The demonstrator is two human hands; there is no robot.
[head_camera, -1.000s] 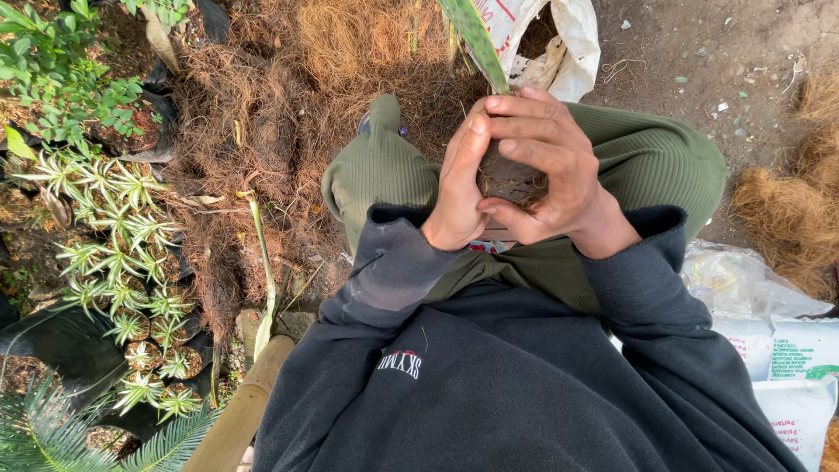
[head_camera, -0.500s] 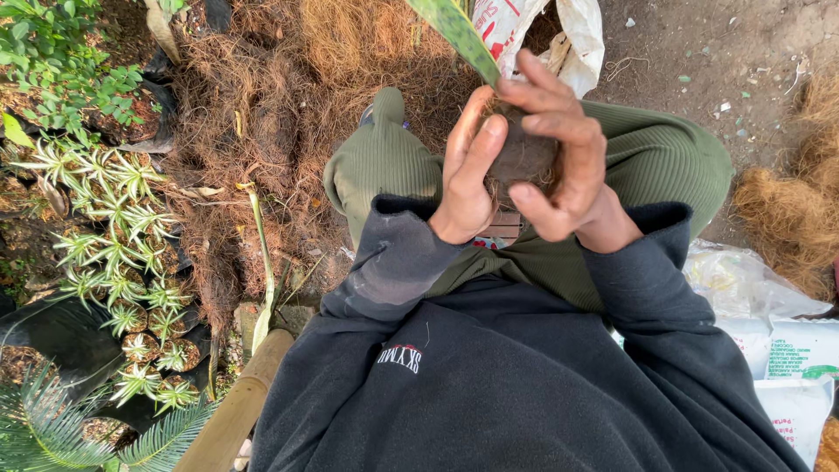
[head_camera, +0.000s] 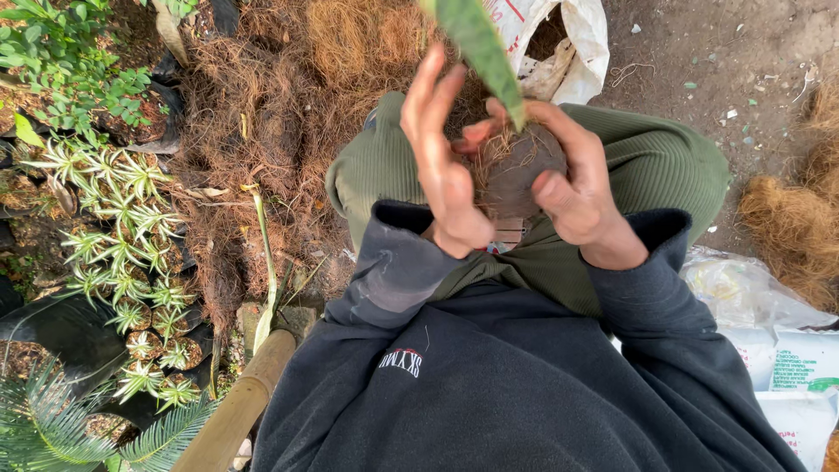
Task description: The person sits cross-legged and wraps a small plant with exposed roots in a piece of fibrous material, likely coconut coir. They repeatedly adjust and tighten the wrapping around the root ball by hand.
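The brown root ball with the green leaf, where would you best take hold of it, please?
Probably cup the root ball itself from below and both sides, as the right hand does: it is round and fibrous, while the long leaf looks likely to bend.

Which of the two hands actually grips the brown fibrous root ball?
The right hand, fingers wrapped around the brown fibrous root ball; the left hand is open, fingers straight.

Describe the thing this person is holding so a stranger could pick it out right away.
Start at the green-trousered lap mid-frame. Just above it, the left hand and right hand cup a dark brown root ball. Unlike the loose fibre heaps around, it is a compact round lump with one green leaf rising from it.
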